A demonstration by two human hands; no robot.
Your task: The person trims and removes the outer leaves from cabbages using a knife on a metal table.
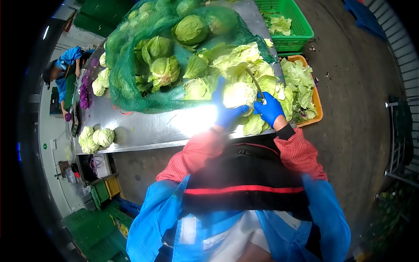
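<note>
A pale, trimmed cabbage (pixel 237 93) lies on the steel table near its right end. My left hand (pixel 224 107), in a blue glove, holds it from the left and near side, partly washed out by glare. In my right hand (pixel 269 110), also gloved in blue, is a knife (pixel 255 82) with a thin, curved blade, gripped at its handle beside the cabbage. Loose cabbage leaves (pixel 257 124) lie beneath and around both hands. Beyond my left hand, a green mesh sack (pixel 126 98) spreads over the table with several whole cabbages (pixel 164 71) in and on it.
Peeled cabbages (pixel 104 137) sit at the table's (pixel 144 133) left end, with purple cabbages (pixel 84 96) farther back. An orange crate (pixel 320 109) of leaves stands at right, a green crate (pixel 301 42) behind it. A co-worker (pixel 70 59) in blue is at far left.
</note>
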